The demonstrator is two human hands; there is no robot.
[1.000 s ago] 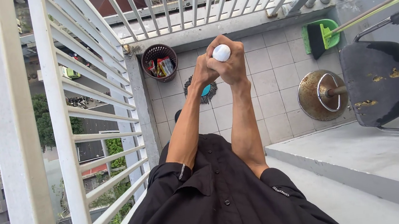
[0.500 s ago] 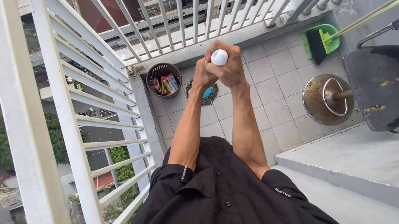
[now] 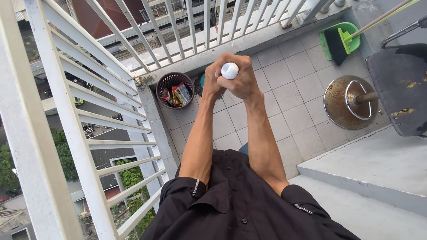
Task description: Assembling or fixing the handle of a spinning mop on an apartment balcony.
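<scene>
white mop handle (image 3: 229, 71), colourful packets (image 3: 178, 94) in basket (image 3: 164, 83)

Mop handle (image 3: 229, 71): only white end cap shows, shaft hidden by both fists | mop head (image 3: 200, 82): mostly behind left hand (image 3: 213, 82) | chair (image 3: 413, 87): cut by right edge | basket (image 3: 174, 90) contents: too small to tell

The round dark plastic waste basket (image 3: 174, 89) stands in the corner of the white metal railing (image 3: 91, 100). To its right, both hands grip the white round-topped handle (image 3: 229, 71); farther right lies the round rusty metal chair base (image 3: 350, 102), behind it the green plastic dustpan (image 3: 341, 41).
</scene>
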